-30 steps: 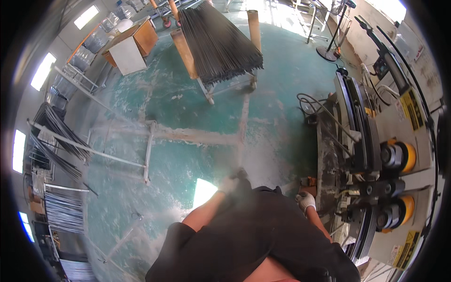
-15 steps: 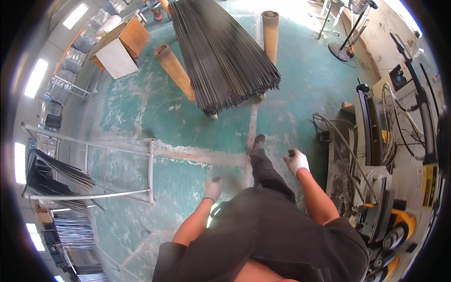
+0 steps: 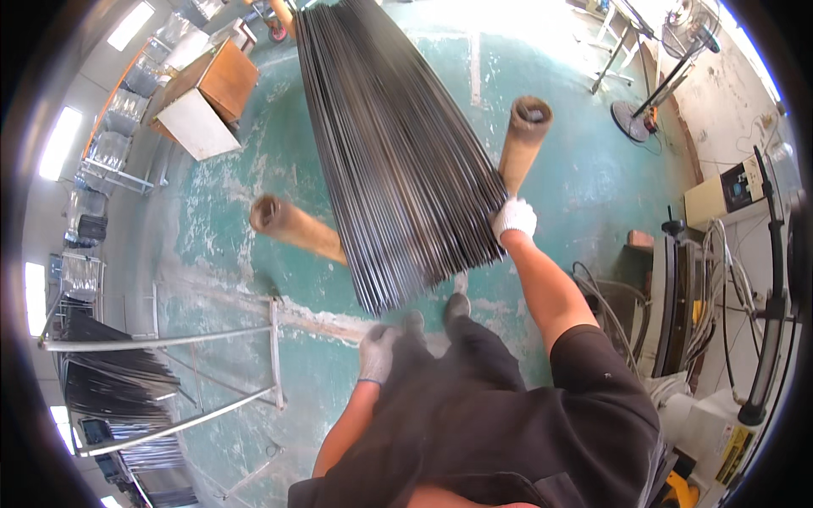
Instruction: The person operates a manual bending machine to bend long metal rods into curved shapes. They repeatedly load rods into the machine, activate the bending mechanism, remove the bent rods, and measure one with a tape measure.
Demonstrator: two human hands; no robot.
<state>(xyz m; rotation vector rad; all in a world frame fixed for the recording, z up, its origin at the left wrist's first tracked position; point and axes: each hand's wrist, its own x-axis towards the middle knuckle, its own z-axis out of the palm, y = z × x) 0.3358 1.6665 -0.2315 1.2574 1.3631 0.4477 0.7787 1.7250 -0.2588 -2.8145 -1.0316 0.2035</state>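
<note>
The gloved right hand [image 3: 515,220] is placed at the near right corner of the dark rods [image 3: 406,152]. Its fingers seem to be bent toward them, but the fingertips are hidden, so it cannot be told whether any rod is gripped. The rods are spread to the left of this hand and stretched away from it in a thick stack, with uneven near ends. Just beyond the hand, a brown tube [image 3: 518,157] is seen; another, the left tube [image 3: 305,233], is found across the stack, well to the hand's left.

The gloved left hand [image 3: 378,351] is lowered, just below the near ends. Its fingers look partly curled; because of blur, it cannot be told whether anything is held.

For good handling, it is judged that the fingers should be closed around the sides of the rods, not pressed on their ends, which may be sharp. Thin rods could slide, so support by both hands is advised. The right shoe [image 3: 458,306], below and left of the right hand, should be placed clear of these ends.
</note>
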